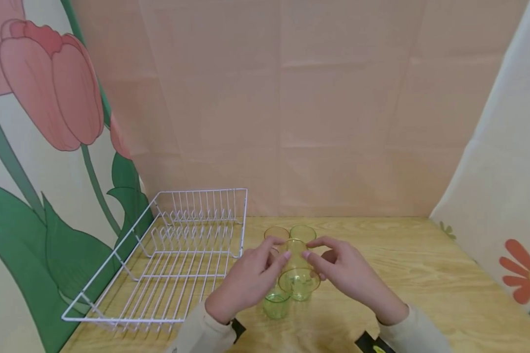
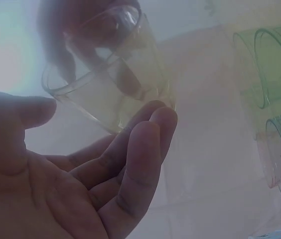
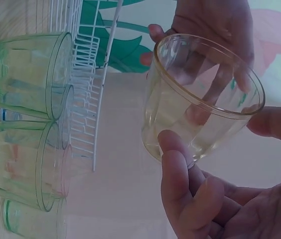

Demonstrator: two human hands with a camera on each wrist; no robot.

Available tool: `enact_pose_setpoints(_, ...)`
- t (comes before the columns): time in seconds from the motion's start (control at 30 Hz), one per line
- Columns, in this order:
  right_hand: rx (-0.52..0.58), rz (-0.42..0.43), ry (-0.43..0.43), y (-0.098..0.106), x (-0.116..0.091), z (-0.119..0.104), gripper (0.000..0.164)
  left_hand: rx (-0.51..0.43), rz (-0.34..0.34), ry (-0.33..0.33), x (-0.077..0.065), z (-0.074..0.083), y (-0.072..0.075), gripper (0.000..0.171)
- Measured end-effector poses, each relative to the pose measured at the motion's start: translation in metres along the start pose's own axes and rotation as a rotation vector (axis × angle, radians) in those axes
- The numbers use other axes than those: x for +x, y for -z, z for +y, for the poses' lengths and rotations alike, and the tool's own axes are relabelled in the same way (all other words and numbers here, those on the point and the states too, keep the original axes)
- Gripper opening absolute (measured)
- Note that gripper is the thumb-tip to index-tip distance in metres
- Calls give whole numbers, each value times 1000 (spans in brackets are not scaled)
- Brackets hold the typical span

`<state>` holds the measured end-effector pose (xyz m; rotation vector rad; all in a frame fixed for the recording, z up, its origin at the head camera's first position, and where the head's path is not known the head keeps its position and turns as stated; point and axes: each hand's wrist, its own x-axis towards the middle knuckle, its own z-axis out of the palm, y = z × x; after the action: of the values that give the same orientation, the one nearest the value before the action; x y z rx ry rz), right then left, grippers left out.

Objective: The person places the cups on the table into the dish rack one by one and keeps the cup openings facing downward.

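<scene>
- Yellow glass (image 3: 180, 114) tilted above the wooden table (image 1: 424, 274), held between both hands; its rim lies toward the thumbs, its base toward the fingertips.
- Left hand (image 1: 249, 282): fingers curved in partway around the glass, their tips against its base; whether the thumb touches the rim is hard to tell.
- Right hand (image 1: 346, 269): similarly half-curled, thumb at the rim, fingertips at the base.
- Standing glasses (image 1: 276, 306) beneath are partly hidden by hands and see-through walls, so their number is uncertain; the left wrist view cuts some off.
- White wire rack (image 1: 123, 320) stands left, cut off in the right wrist view.
</scene>
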<state>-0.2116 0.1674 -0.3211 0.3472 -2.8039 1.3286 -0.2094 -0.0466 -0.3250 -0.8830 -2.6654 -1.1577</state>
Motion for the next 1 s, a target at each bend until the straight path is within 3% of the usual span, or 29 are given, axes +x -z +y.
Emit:
enact_pose_setpoints(0.67,-24,2,-36,0,0,-1,59,-46,-24,-25,-2,-3,0,50)
enact_pose_setpoints(1.0,-61,9,-55,0,0,0,62,-99,-46,-2,-3,-3,0,54)
